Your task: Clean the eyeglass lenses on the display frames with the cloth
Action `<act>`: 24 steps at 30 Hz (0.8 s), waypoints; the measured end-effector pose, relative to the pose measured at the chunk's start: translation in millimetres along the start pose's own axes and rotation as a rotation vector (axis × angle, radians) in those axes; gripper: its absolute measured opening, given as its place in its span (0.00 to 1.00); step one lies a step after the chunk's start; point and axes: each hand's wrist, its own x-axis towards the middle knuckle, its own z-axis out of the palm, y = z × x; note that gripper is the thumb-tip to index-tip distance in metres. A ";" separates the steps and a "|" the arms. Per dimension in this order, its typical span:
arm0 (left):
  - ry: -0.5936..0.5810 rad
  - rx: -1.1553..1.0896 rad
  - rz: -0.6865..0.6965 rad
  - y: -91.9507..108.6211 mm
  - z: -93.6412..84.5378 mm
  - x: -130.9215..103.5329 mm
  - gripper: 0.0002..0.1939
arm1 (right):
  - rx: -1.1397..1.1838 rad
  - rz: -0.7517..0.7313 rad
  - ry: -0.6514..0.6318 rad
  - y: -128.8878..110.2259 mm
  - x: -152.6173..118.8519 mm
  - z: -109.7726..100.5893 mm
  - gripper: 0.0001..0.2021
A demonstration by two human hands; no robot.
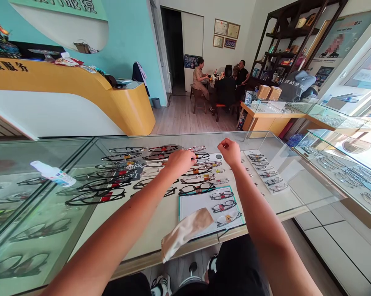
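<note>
- Left hand [182, 160]: palm down at the end of an outstretched forearm, fingers curled; I cannot tell whether they clamp anything
- Right hand [230, 152]: raised near the counter's far edge, fingers bent in toward the thumb; whether it pinches something cannot be told
- Dark-framed glasses [202, 156]: just beside the left fingertips, toward the far edge of the glass counter [154, 224], long axis roughly along that edge; which way the lenses face is unclear
- More spectacles [117, 174]: mostly dark frames, some with red or orange tags, in rows left of the hands
- Tan cloth [188, 228]: aslant at the near edge
- White bottle [54, 174]: on its side, toward the left edge
</note>
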 end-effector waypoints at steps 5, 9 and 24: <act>-0.002 -0.006 -0.002 0.8 13.6 4.6 0.17 | 0.004 -0.018 -0.014 -0.8 -1.1 0.2 0.05; 0.009 -0.039 -0.003 -2.8 12.7 4.8 0.14 | 0.016 -0.030 -0.026 0.2 -0.9 1.1 0.04; 0.345 -0.693 0.141 -18.3 -95.6 -69.8 0.22 | 0.105 -0.004 -0.059 1.4 2.4 -1.7 0.12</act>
